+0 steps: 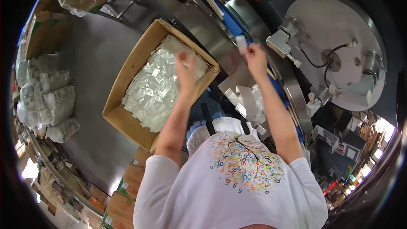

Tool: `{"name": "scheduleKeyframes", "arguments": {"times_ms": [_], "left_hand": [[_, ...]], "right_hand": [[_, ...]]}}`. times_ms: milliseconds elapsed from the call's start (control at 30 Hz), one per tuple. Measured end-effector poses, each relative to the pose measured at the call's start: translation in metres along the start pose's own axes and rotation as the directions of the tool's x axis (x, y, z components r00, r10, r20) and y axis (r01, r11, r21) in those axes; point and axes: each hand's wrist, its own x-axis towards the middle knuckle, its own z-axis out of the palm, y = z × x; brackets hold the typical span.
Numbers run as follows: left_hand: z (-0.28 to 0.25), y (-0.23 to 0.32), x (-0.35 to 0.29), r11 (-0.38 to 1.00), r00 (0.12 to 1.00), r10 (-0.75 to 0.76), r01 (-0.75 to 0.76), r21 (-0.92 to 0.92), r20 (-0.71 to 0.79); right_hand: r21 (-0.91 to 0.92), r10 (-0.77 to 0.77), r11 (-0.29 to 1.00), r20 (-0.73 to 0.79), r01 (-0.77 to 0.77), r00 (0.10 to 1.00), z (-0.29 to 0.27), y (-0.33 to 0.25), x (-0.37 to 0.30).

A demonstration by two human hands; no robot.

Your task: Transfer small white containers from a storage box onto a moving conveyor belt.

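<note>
My right hand (256, 61) pinches a small white packet (241, 42) between thumb and fingertips, just over the blue conveyor belt (234, 24). Slightly blurred by motion, my left hand (185, 71) is raised above an open cardboard box (123, 85); its fingers stand apart and nothing shows in them. A heap of small shiny, translucent packets (151, 85) fills much of that box. Between my body and the conveyor, below my right wrist, lie more small white packets (245, 100); my right forearm hides part of them.
Steel rails (250, 15) flank the belt. To the right stands a machine with a large round metal plate (339, 55) carrying fittings and black hoses. Stuffed clear bags (57, 97) are stacked at the far left. Closed cartons (127, 197) stand at the lower left.
</note>
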Motion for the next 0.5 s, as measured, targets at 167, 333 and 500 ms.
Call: {"name": "scheduleKeyframes", "arguments": {"times_ms": [167, 333, 500], "left_hand": [[-0.031, -0.118, 0.057, 0.688, 0.967, -0.163, -0.031, 0.725, 0.195], [-0.023, -0.146, 0.046, 0.487, 0.952, -0.158, -0.156, 0.859, 0.263], [-0.021, -0.162, 0.052, 0.527, 0.958, -0.069, -0.201, 0.826, 0.277]], "right_hand": [[-0.279, -0.207, 0.947, -0.156, 0.158, 0.966, 0.0, 0.015, 0.048], [-0.418, -0.078, 0.89, 0.258, 0.184, 0.963, 0.0, 0.031, -0.063], [-0.545, -0.097, 0.801, 0.291, 0.249, 0.952, 0.0, 0.041, -0.113]]}}
